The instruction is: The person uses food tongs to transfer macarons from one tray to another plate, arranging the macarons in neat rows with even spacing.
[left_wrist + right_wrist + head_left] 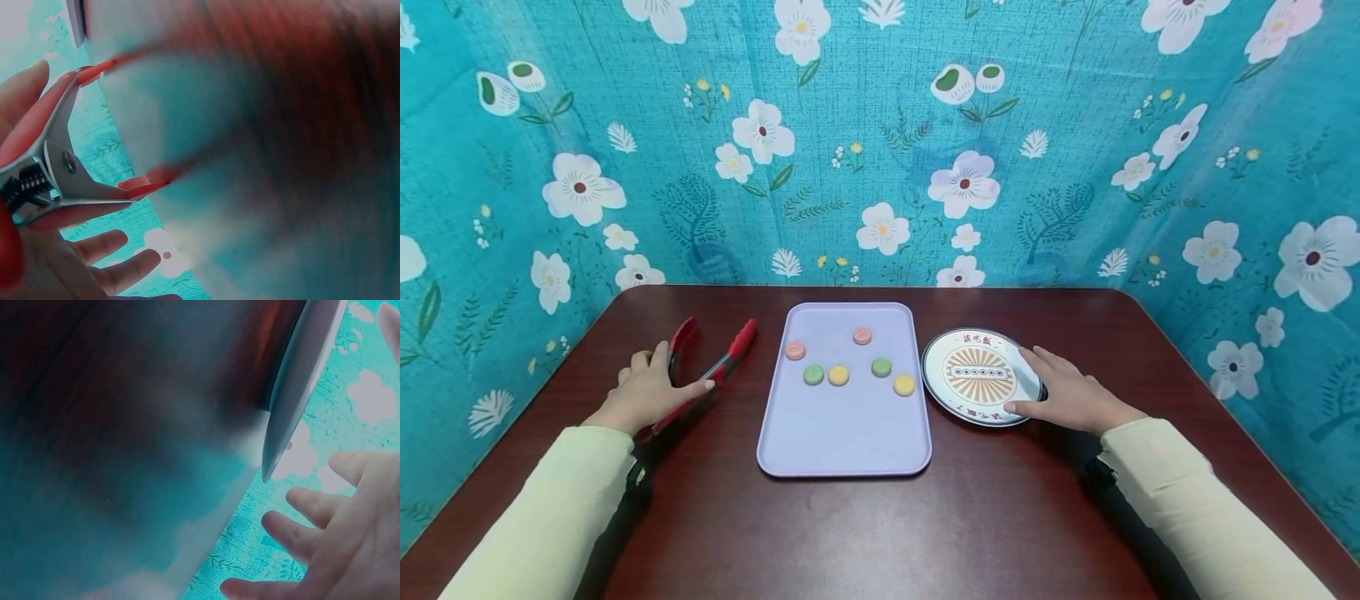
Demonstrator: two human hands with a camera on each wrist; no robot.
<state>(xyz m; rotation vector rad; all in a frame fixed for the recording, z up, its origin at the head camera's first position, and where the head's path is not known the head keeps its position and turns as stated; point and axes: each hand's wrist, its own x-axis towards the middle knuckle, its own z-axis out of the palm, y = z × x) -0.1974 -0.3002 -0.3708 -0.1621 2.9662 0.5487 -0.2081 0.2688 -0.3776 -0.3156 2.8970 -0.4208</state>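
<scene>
My left hand [646, 390] is over a pair of red-handled metal tongs [741, 340] at the table's left. In the left wrist view the tongs [69, 150] stand between thumb and spread fingers, none curled round them. The tongs' arms are spread apart. At the right, my right hand [1071, 392] reaches over the edge of a round patterned plate [946, 371]. Its fingers are spread; in the right wrist view they appear beside the plate's rim [300, 394]. Whether the fingertips touch the plate I cannot tell.
Between the hands lies a pale lilac tray [844, 437]. On it are several small round pieces like macarons: pink [862, 335], green [813, 374] and yellow [904, 384]. The dark wooden table [865, 542] backs onto a blue floral cloth [880, 150].
</scene>
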